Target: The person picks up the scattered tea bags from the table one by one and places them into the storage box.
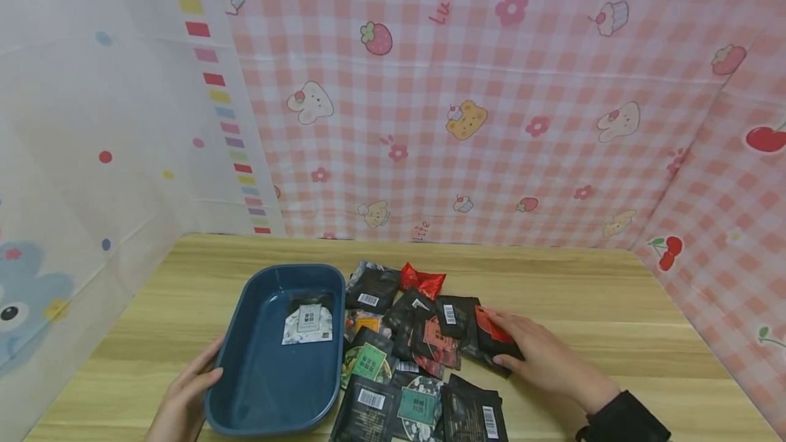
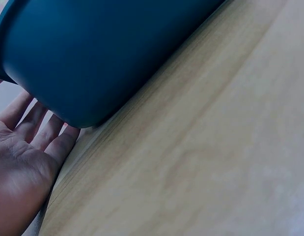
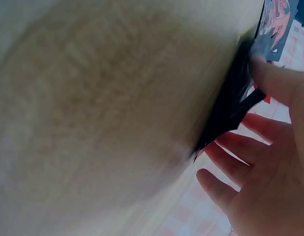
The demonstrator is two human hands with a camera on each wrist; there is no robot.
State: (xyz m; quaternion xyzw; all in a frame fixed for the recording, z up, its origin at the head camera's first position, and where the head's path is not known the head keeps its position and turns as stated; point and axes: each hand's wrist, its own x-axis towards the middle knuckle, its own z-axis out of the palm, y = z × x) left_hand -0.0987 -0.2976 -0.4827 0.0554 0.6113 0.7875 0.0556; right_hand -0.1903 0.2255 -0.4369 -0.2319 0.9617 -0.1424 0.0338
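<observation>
A deep blue plastic tray (image 1: 264,387) sits left of centre, with one white and black sachet (image 1: 308,322) lying inside. At the tray's left side, my left hand (image 1: 185,391) touches the outer wall; the left wrist view shows its fingers (image 2: 52,130) nearly straight against the wall. On the right edge of a loose pile of sachets, my right hand (image 1: 543,357) holds a black and red sachet (image 1: 493,333) between thumb and fingers. That sachet overlaps another black one beneath it. Its lower side is dark and blurred in the right wrist view.
The pile of several flat sachets, among them a green-labelled one (image 1: 368,362) and a black one (image 1: 368,406), lies against the tray's right side. A shiny red packet (image 1: 424,280) is at the back. Patterned cloth (image 1: 393,94) stands behind the wooden table (image 1: 614,305).
</observation>
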